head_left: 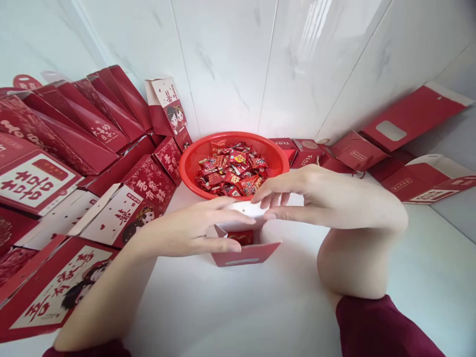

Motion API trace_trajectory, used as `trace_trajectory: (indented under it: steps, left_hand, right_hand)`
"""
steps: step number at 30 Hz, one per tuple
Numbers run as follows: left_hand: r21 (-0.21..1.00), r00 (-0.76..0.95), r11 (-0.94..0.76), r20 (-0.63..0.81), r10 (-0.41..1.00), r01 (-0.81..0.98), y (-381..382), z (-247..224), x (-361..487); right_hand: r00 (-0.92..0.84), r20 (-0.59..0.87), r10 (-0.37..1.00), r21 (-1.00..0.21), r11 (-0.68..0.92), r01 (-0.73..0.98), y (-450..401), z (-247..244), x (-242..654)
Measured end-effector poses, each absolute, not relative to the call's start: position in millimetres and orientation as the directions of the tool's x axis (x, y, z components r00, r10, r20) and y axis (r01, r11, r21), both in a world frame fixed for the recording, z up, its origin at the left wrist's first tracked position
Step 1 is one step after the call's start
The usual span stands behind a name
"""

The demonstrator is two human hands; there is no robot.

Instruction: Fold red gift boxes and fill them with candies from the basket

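Note:
A small red candy box stands with its top open on the white table, red wrapped contents showing inside. My left hand grips it from the left, its thumb across the opening and its fingers reaching along the raised white flap. From the right, my right hand pinches that flap between thumb and fingers. Just behind the box is a red plastic basket holding many wrapped candies.
Red printed boxes crowd the left side, several standing in rows. A tall box leans against the tiled wall at the back. More red boxes line the wall at right. The white table extends toward me.

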State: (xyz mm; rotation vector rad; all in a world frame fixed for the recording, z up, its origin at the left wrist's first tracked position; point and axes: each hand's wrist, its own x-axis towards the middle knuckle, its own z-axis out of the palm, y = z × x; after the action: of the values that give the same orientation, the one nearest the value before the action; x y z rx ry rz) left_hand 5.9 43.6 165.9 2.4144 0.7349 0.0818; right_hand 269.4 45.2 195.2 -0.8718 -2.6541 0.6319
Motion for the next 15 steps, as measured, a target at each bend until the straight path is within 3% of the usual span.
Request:
trace_trajectory:
  steps: [5, 9, 12, 15]
  left_hand:
    - [0.483, 0.757, -0.652, -0.036, 0.652, 0.584, 42, 166, 2]
    - [0.435, 0.665, -0.619, 0.060, 0.745, 0.654, 38, 166, 0]
    - [0.465, 0.596, -0.583, 0.139, 0.791, 0.666, 36, 169, -1]
    - [0.520, 0.558, -0.510, 0.076, 0.826, 0.685, 39, 172, -5]
  right_hand:
    - [-0.697, 0.155, 0.700, -0.442, 0.680, 0.585, 50, 188, 261]
    - [-0.674, 0.019, 0.738, -0.449, 0.609, 0.654, 53, 181, 249]
    - [-0.711, -0.065, 0.700, -0.481, 0.602, 0.637, 56, 176, 239]
    - [-0.784, -0.063, 0.618, -0.461, 0.679, 0.572, 61, 169, 231]
